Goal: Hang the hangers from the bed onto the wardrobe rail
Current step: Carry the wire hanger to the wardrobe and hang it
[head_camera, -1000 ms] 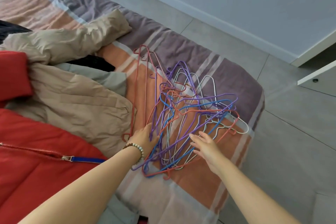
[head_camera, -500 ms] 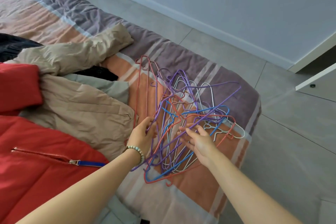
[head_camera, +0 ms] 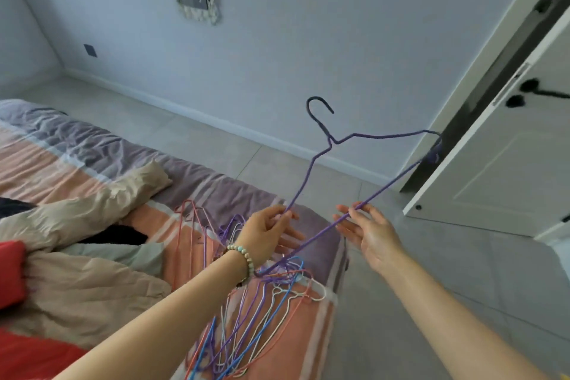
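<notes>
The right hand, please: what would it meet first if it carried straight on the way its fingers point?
The long bar of the purple wire hanger, which lies across the right hand's fingertips; past it probably the left hand, though depth is unclear.

Hangers: 1 purple hanger (head_camera: 330,141) held up; tangled hanger heap (head_camera: 246,327) on bed (head_camera: 92,148), count not resolvable. Beige jacket (head_camera: 77,287): 1. Red jacket (head_camera: 30,355): 1. Bead bracelet (head_camera: 243,254): 1.
</notes>
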